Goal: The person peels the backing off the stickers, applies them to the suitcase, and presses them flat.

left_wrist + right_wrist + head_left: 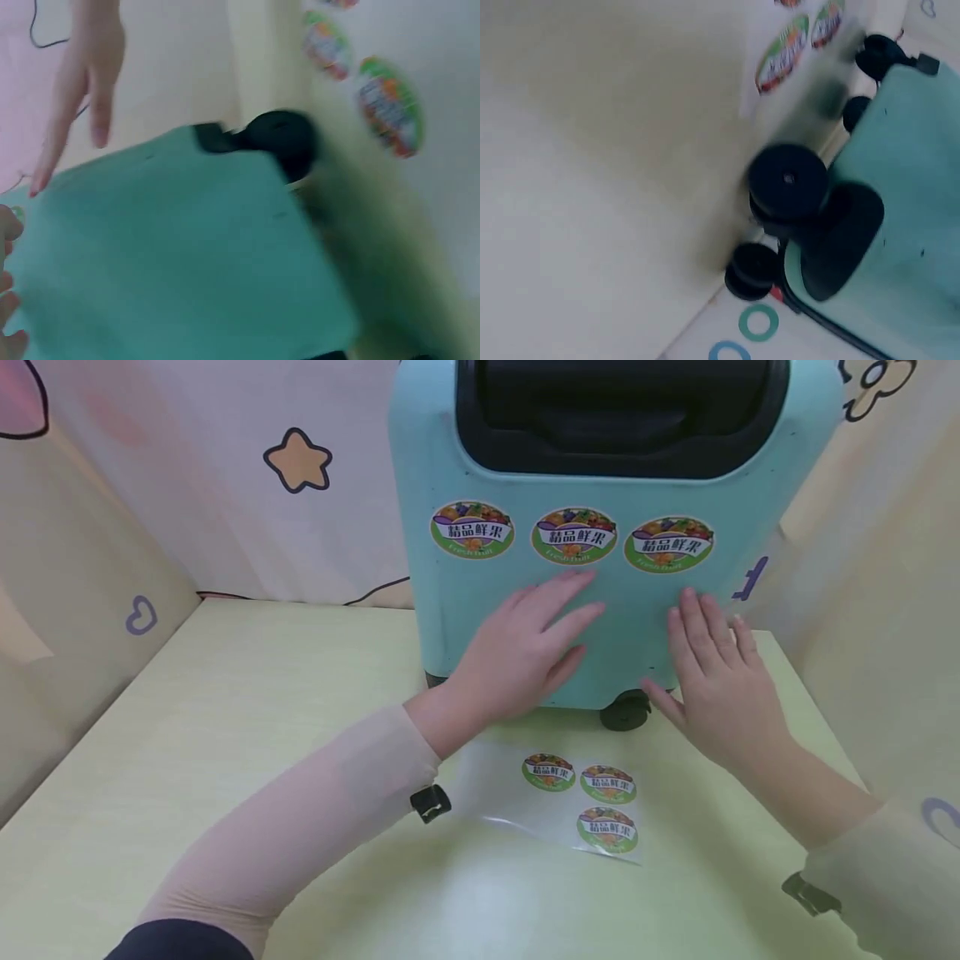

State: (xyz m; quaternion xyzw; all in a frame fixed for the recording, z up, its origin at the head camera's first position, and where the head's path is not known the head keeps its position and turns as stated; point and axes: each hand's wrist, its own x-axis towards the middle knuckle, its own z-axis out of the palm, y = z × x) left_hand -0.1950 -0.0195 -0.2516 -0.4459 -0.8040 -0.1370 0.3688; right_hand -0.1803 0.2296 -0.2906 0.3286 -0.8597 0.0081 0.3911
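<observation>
A light-blue suitcase (622, 643) stands upright on the table, with three oval fruit stickers in a row: left sticker (472, 530), middle sticker (574, 537) and right sticker (669, 544). My left hand (517, 652) is at the suitcase front, its spread fingers reaching just below the middle sticker. Below the right sticker, my right hand (723, 689) lies against or close to the suitcase with straight fingers; firm contact cannot be told. Neither hand holds anything. In the left wrist view, left fingertips (7, 300) show at the edge, with the right hand (90, 67) above.
A clear sticker sheet (510, 785) with three more oval stickers lies on the table (300, 693) before the suitcase. Black wheels (787, 180) are at the suitcase's bottom. A patterned wall (225, 485) stands behind, and side walls flank the table.
</observation>
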